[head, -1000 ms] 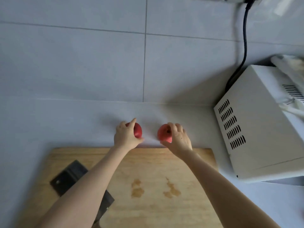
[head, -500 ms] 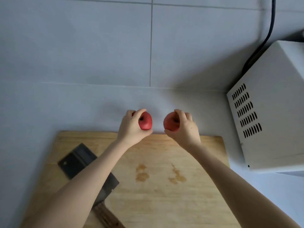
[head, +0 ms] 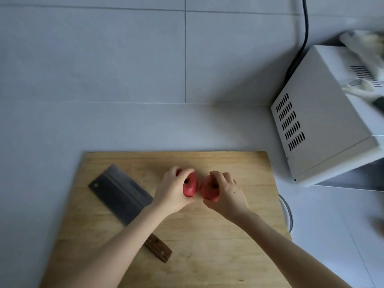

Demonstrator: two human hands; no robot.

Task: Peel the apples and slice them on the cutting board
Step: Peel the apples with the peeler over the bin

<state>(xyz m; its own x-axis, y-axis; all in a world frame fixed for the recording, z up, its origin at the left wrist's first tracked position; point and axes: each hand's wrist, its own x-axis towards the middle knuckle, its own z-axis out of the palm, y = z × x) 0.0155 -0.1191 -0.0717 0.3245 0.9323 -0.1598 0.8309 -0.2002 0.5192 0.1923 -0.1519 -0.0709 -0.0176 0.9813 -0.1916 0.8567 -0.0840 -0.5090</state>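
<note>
Two red apples are held side by side over the middle of the wooden cutting board (head: pixel 218 250). My left hand (head: pixel 171 192) grips the left apple (head: pixel 190 187), fingers curled over its top. My right hand (head: pixel 227 195) grips the right apple (head: pixel 207 189) the same way. The apples almost touch; whether they rest on the board is hidden by my hands. A cleaver (head: pixel 120 196) with a dark blade and wooden handle (head: pixel 159 248) lies on the board's left part, partly under my left forearm.
A white appliance (head: pixel 320 123) with vent slots stands at the right, a black cable (head: pixel 304 38) running up the tiled wall behind it. A pale cloth (head: pixel 362 44) lies on top of it. Grey counter surrounds the board; a round rim (head: pixel 287 213) shows at its right edge.
Both hands have carried the apples from the counter behind the board toward me, over the board's middle. The apples are closer together.
</note>
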